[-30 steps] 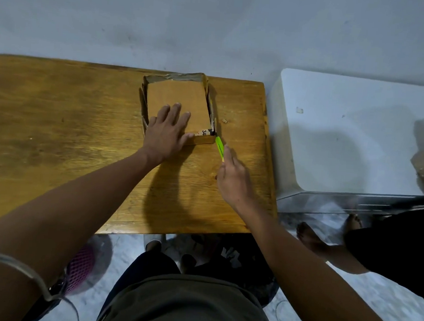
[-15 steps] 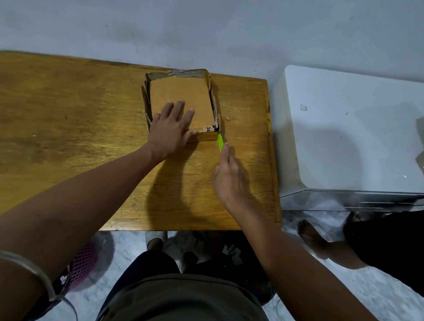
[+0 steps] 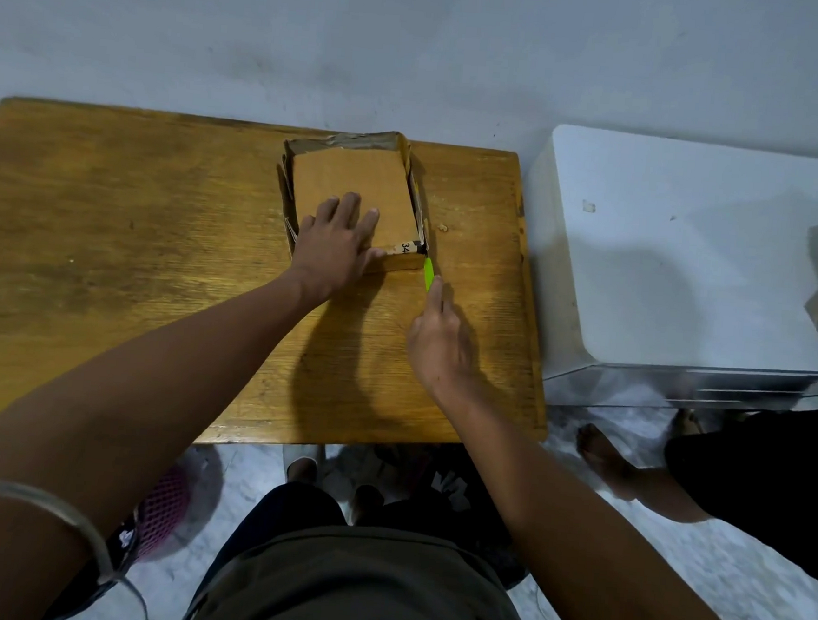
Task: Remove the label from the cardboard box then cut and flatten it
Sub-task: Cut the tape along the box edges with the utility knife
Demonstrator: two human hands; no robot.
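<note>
The cardboard box (image 3: pixel 357 195) lies near the table's (image 3: pixel 112 240) far edge, toward its right corner, bare wood to its left. The left grip (image 3: pixel 334 246) presses flat, fingers spread, on its top; the right grip (image 3: pixel 439 341) pinches a green cutter (image 3: pixel 428 272) at the box's near right corner.

A plain domestic room is indicated, likely a home. A worn wooden table (image 3: pixel 112 240) is set against a bare, scuffed pale wall (image 3: pixel 416 44). A white appliance (image 3: pixel 691 261) is placed just beside the table. A pale mottled floor (image 3: pixel 740 599) is seen below, with a bare foot (image 3: pixel 600 451) resting on it.
</note>
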